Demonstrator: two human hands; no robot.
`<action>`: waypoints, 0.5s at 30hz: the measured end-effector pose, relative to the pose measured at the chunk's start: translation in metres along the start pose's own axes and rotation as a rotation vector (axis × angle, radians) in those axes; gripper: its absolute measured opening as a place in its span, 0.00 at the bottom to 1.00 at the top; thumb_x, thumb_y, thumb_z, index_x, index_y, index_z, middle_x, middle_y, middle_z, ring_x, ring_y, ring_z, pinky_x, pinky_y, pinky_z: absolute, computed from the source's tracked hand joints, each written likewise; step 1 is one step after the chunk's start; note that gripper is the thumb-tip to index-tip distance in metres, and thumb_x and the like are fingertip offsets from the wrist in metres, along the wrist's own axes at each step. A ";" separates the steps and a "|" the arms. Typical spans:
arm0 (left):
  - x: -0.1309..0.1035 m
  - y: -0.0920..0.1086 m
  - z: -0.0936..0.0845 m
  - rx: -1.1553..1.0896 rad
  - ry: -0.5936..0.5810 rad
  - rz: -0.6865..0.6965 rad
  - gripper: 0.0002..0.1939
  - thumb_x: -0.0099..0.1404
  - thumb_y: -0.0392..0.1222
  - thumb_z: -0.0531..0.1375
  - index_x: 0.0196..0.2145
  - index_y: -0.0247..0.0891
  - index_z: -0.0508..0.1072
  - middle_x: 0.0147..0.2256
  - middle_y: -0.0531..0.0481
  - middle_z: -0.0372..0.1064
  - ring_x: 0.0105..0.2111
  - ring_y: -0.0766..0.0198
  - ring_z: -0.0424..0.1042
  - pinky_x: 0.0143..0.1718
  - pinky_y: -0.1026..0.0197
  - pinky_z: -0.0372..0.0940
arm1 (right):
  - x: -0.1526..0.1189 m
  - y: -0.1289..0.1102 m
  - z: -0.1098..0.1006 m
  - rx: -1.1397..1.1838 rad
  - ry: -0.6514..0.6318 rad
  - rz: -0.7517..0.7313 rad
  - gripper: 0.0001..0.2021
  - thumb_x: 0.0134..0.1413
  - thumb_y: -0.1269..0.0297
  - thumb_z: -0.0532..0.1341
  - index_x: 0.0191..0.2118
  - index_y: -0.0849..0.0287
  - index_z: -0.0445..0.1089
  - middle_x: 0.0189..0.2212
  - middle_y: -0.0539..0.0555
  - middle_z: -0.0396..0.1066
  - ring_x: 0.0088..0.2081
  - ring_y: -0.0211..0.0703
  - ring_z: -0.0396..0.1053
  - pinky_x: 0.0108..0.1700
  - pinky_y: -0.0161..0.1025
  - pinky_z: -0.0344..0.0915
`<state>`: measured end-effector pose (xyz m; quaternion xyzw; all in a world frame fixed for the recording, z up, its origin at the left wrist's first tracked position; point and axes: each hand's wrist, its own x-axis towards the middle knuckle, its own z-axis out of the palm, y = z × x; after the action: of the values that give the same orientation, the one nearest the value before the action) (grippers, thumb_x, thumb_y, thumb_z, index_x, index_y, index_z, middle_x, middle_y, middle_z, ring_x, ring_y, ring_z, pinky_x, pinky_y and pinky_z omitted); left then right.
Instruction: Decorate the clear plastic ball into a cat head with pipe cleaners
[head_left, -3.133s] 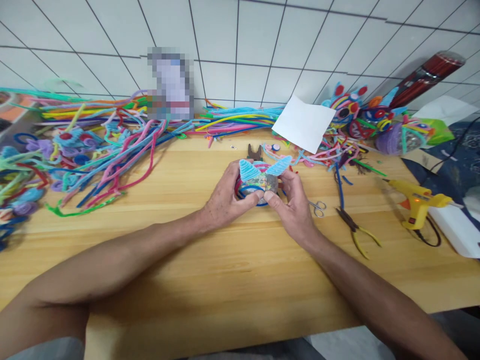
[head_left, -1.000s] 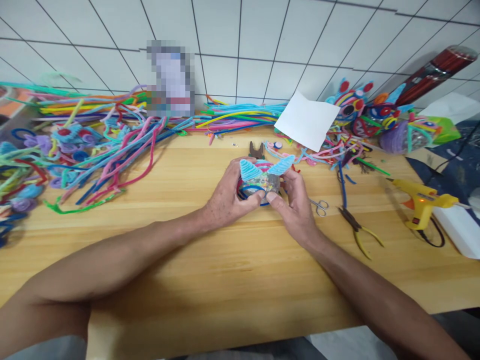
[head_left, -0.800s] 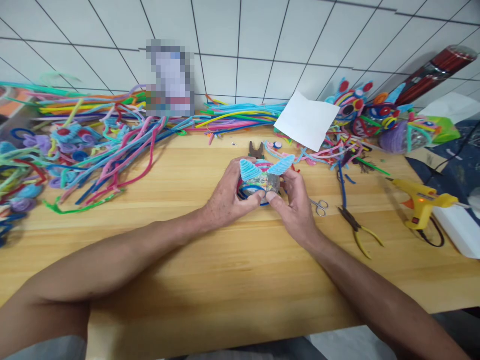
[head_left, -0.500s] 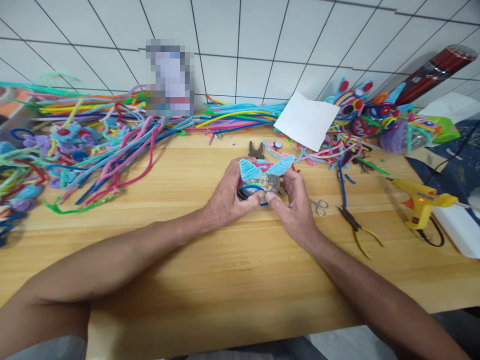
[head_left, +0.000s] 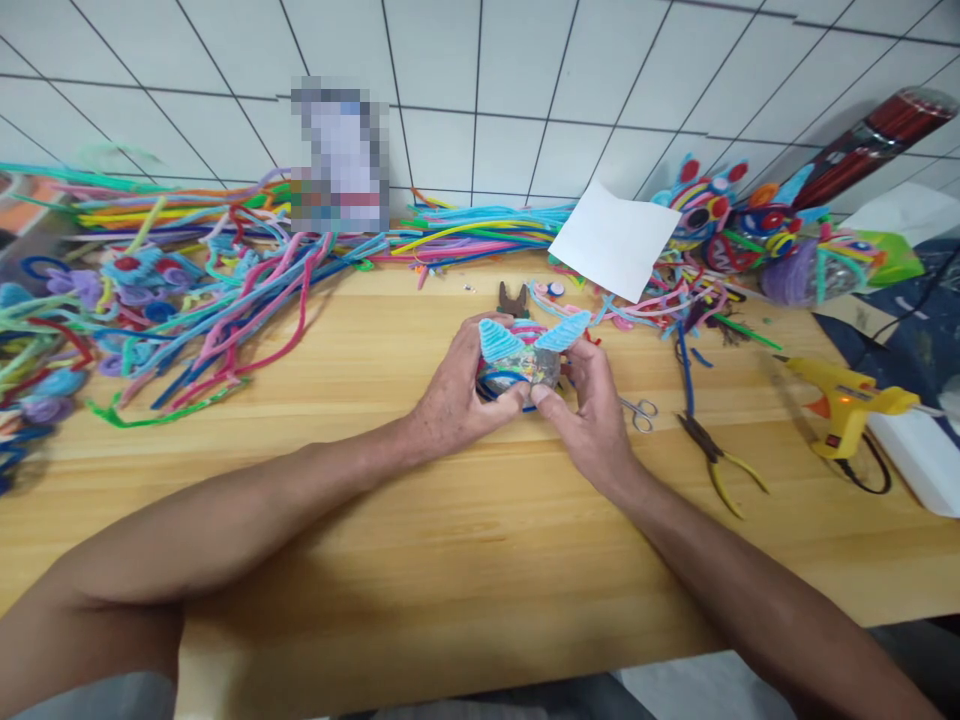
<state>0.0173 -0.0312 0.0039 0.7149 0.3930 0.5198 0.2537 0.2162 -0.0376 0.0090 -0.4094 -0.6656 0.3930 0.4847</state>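
Observation:
Between both hands is a rounded pipe-cleaner craft figure with a grey, clear-looking body, two light blue ears on top and a dark blue strand curving along its lower left. My left hand wraps its left side, thumb against the near face. My right hand grips the right side, its thumb tip close to the left one. Fingers behind the figure are hidden. Pliers jaws show just beyond it. Small scissors lie right of my right hand, partly covered by it.
Pipe cleaners heap along the wall at left and back. White paper lies at the back, beside finished craft figures. Yellow-handled pliers, a blue pipe cleaner and a yellow glue gun with its cord are at right.

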 end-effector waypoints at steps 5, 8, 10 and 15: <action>0.000 0.000 0.001 0.011 -0.005 0.005 0.32 0.67 0.46 0.69 0.65 0.42 0.64 0.63 0.36 0.67 0.65 0.46 0.69 0.68 0.40 0.68 | 0.000 -0.002 -0.001 0.040 -0.011 0.000 0.23 0.67 0.58 0.67 0.64 0.47 0.65 0.61 0.56 0.72 0.59 0.52 0.72 0.62 0.55 0.70; 0.000 0.000 0.001 0.020 -0.002 -0.004 0.33 0.67 0.47 0.68 0.65 0.42 0.63 0.63 0.36 0.66 0.65 0.47 0.69 0.68 0.41 0.68 | 0.000 -0.004 0.000 0.057 -0.016 -0.002 0.22 0.68 0.57 0.66 0.63 0.48 0.65 0.61 0.56 0.72 0.59 0.52 0.72 0.62 0.54 0.71; 0.000 0.000 0.001 0.022 -0.001 -0.005 0.32 0.67 0.48 0.68 0.65 0.41 0.64 0.63 0.36 0.66 0.65 0.47 0.69 0.68 0.42 0.68 | 0.000 -0.005 0.000 0.059 -0.014 0.003 0.22 0.68 0.55 0.67 0.63 0.48 0.65 0.61 0.57 0.73 0.59 0.52 0.73 0.62 0.53 0.71; 0.000 -0.001 0.001 -0.001 0.002 0.000 0.32 0.66 0.47 0.69 0.64 0.42 0.65 0.63 0.36 0.67 0.65 0.45 0.69 0.68 0.40 0.67 | 0.000 -0.005 0.000 0.048 -0.010 -0.004 0.22 0.68 0.54 0.67 0.63 0.47 0.65 0.61 0.57 0.72 0.59 0.52 0.73 0.63 0.54 0.71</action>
<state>0.0180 -0.0304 0.0028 0.7143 0.3931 0.5205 0.2537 0.2153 -0.0390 0.0133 -0.3945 -0.6593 0.4099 0.4917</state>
